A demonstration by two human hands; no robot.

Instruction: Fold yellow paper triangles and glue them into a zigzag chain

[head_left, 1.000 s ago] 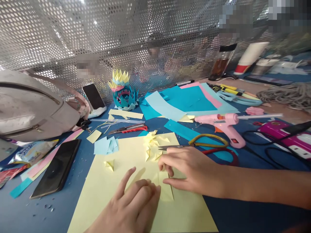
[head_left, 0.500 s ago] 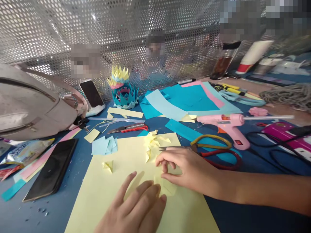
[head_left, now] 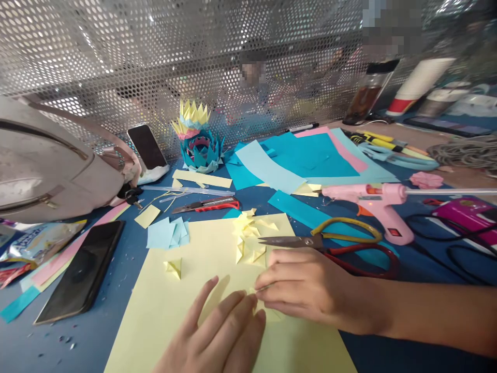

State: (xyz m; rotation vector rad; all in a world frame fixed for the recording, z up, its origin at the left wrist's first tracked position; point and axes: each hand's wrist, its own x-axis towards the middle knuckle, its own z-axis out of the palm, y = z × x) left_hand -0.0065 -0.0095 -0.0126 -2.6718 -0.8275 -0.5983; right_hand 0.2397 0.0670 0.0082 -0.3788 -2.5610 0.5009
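Left hand (head_left: pixel 217 334) lay spread; right hand (head_left: pixel 306 285), two o'clock, bunched, hold unclear; flat pale-yellow paper piece (head_left: pixel 275 315) seemed light, creasable, best edge-held.

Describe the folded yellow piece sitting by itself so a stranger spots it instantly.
Find the big yellow sheet on the blue table. Just nearer than the light blue slips at its far left corner lies the folded yellow piece. It sits alone, while similar pieces cluster to its right.
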